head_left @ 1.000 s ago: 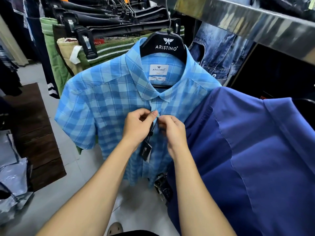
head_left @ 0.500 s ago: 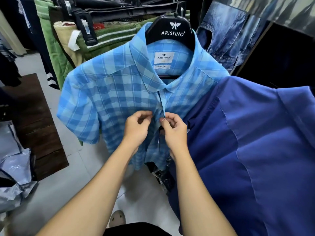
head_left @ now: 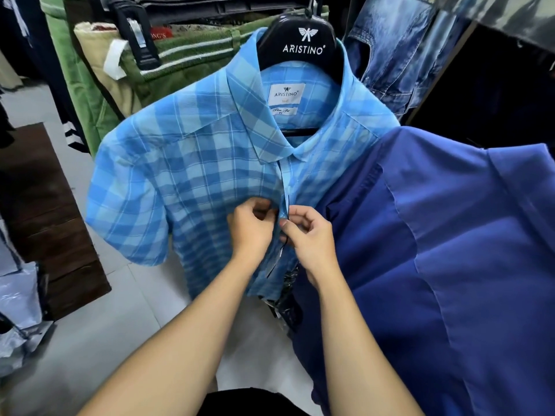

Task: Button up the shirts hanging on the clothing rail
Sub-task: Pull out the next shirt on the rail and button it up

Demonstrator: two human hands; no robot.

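Observation:
A light blue checked shirt (head_left: 192,175) hangs on a black hanger (head_left: 300,40) marked ARISTINO, front toward me. Its placket (head_left: 283,187) lies closed from the collar down to my hands. My left hand (head_left: 250,228) pinches the left edge of the placket at mid-chest. My right hand (head_left: 309,235) pinches the right edge just beside it, thumb against the cloth. The button itself is hidden under my fingers. A dark tag string dangles below my hands. A plain dark blue shirt (head_left: 450,250) hangs close on the right, overlapping the checked one.
Green and beige garments (head_left: 90,85) on black clip hangers hang behind on the left. Denim clothes (head_left: 390,55) hang at the back right. A dark wooden piece (head_left: 45,220) and silvery plastic bags (head_left: 18,310) lie on the grey tiled floor at left.
Both hands have moved down the placket from just under the collar to mid-chest. The placket above them now lies closed. The view has tilted down slightly.

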